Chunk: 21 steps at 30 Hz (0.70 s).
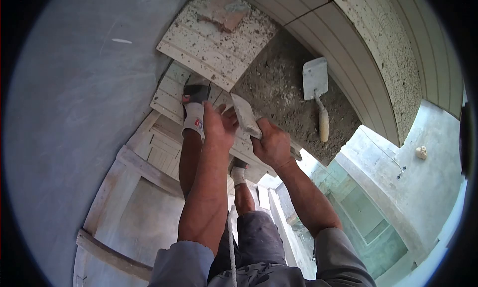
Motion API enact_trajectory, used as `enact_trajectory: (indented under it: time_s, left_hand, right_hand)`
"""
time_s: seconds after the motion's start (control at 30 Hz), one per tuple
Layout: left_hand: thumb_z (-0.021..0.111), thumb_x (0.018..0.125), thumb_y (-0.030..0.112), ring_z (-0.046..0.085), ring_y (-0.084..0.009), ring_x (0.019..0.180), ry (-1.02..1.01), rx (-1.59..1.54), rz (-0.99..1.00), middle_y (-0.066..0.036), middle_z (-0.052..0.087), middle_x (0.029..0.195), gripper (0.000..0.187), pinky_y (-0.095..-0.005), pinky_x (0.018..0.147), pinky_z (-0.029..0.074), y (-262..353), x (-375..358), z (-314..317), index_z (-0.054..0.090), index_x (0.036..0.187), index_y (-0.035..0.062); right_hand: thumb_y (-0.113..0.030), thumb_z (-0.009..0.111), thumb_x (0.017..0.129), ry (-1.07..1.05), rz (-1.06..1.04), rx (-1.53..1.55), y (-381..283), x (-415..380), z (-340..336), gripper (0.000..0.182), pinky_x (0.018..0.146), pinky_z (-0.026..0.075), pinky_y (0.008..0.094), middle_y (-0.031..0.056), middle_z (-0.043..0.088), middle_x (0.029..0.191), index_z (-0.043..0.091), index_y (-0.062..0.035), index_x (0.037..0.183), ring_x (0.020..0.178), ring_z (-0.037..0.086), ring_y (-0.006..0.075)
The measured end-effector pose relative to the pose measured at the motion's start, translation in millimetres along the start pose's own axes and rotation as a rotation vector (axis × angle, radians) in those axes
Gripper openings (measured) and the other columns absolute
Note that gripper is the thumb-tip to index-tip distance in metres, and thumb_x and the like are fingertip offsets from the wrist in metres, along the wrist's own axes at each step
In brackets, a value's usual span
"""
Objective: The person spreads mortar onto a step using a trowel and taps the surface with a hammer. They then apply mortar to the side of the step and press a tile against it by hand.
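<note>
My right hand (273, 143) is closed around the lower end of a flat, mortar-smeared tool (243, 113). Its pale blade tilts up and to the left; the fist hides how it is gripped. Just left of the blade, my left hand (219, 125) has its fingers apart and holds nothing. Whether its fingertips touch the blade I cannot make out. Beyond both hands lies a bed of dark, crumbly mortar (279, 73). A trowel (315, 78) with a wooden handle rests on its right side, blade pointing away.
A speckled, grooved stair tile (209, 48) carries a broken reddish chunk (226, 13). Curved grooved steps (343, 43) rise at upper right. Along the left runs a grey wall (89, 88). My feet stand on lower treads, and below right the stairwell drops towards a greenish floor (358, 212).
</note>
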State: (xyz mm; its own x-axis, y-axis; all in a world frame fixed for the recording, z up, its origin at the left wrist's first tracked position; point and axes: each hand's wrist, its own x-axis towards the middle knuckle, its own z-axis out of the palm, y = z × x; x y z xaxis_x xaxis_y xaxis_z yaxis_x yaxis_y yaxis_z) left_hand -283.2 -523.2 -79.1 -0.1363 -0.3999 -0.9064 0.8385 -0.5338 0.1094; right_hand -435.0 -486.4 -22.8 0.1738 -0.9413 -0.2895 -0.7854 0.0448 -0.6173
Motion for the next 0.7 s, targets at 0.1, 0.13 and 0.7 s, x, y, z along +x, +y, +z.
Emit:
enact_trajectory:
  time_s: [0.1, 0.13, 0.7]
  left_hand:
    - [0.025, 0.092, 0.069, 0.044, -0.0328, 0.122, -0.067, -0.009, -0.017, -0.022, 0.047, 0.13, 0.087, -0.0453, 0.105, 0.028, -8, 3, -5, 0.014, 0.145, 0.0013]
    - [0.025, 0.092, 0.069, 0.045, -0.0319, 0.121, -0.068, 0.011, -0.021, -0.021, 0.048, 0.128, 0.086, -0.0441, 0.104, 0.029, -7, -2, 2, 0.017, 0.144, 0.0011]
    - [0.026, 0.091, 0.07, 0.05, -0.0251, 0.11, 0.01, 0.068, -0.015, -0.014, 0.057, 0.117, 0.085, -0.039, 0.1, 0.031, -18, 2, -7, 0.034, 0.131, -0.0044]
  right_hand:
    - [-0.01, 0.064, 0.074, 0.054, -0.079, 0.055, 0, -5, 2, 0.023, 0.059, 0.049, 0.0475, 0.0185, 0.059, 0.076, 0.051, -0.0052, 0.092, 0.069, 0.061, 0.0412]
    - [-0.009, 0.064, 0.073, 0.034, -0.019, -0.003, 5, -3, 8, 0.024, 0.059, 0.049, 0.0474, 0.0184, 0.059, 0.075, 0.051, -0.0051, 0.092, 0.069, 0.061, 0.0411]
    - [-0.014, 0.066, 0.072, -0.018, 0.117, -0.073, 22, -20, 11, 0.027, 0.061, 0.051, 0.0451, 0.0161, 0.061, 0.08, 0.049, -0.0049, 0.091, 0.071, 0.064, 0.0361]
